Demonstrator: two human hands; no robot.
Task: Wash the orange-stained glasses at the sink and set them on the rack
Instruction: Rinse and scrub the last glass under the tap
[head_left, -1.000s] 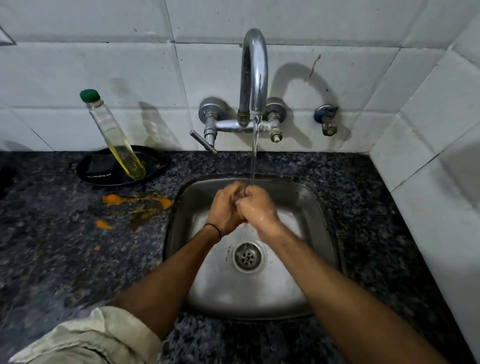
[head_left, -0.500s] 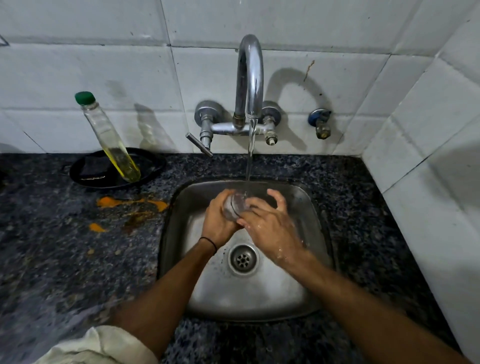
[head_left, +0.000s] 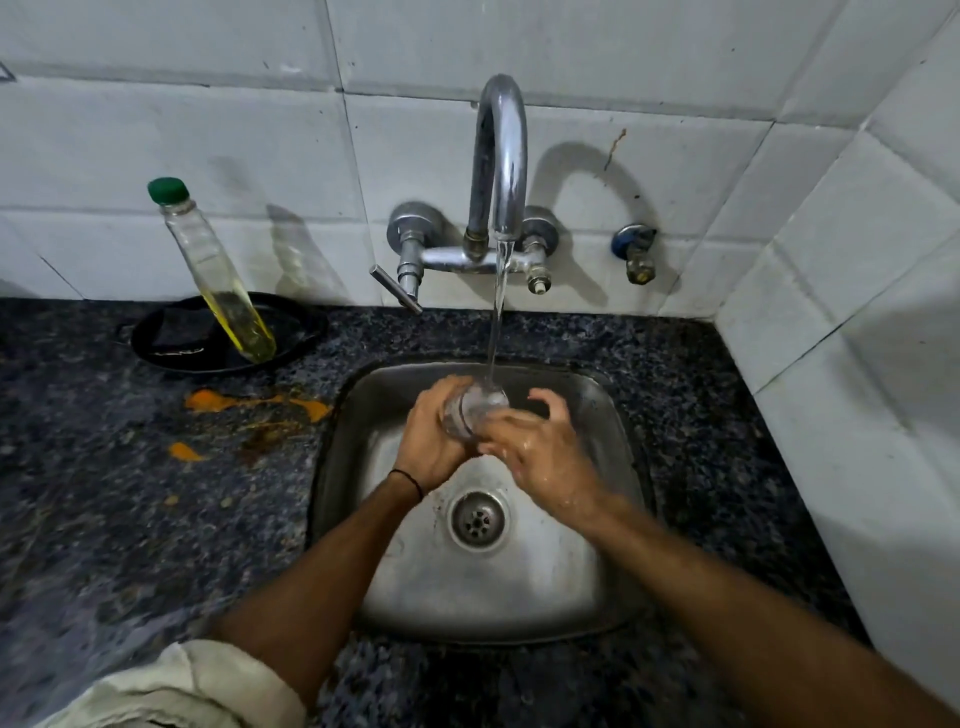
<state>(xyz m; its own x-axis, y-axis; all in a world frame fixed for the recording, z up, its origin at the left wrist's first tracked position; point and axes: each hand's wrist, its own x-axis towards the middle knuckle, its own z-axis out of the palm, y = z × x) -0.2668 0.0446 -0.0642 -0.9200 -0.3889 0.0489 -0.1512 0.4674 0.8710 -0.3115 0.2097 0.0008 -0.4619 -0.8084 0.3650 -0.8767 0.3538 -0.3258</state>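
Both hands meet over the sink under the running water. The left hand (head_left: 434, 439) is wrapped around a small clear drinking glass (head_left: 475, 413), fingers closed on its side, and holds it tilted with its mouth turned up toward the stream. The right hand (head_left: 540, 452) lies against the lower part of the glass with its fingers spread and loosely curled — wet and touching the glass, not clamped on it. A thin black band (head_left: 408, 480) circles the left wrist, and a rolled pale sleeve (head_left: 176, 686) shows at the bottom left.

A thin stream of water (head_left: 496, 322) falls from the curved chrome tap (head_left: 498, 171) on the wall straight onto the glass. Below the hands lies the square stainless-steel sink (head_left: 613, 582), its round drain (head_left: 478, 519) just under the wrists.

Around the sink runs the dark speckled stone desk (head_left: 104, 519). On it, left of the sink, are orange smears (head_left: 208, 401) — several patches, the largest nearest the wall. Behind them a black shallow dish (head_left: 291, 332) holds a leaning clear bottle with a green cap (head_left: 208, 260), with yellow liquid in its lower part. White wall tiles (head_left: 156, 130) back the whole scene, and a small blue-handled valve (head_left: 634, 249) sits right of the tap.
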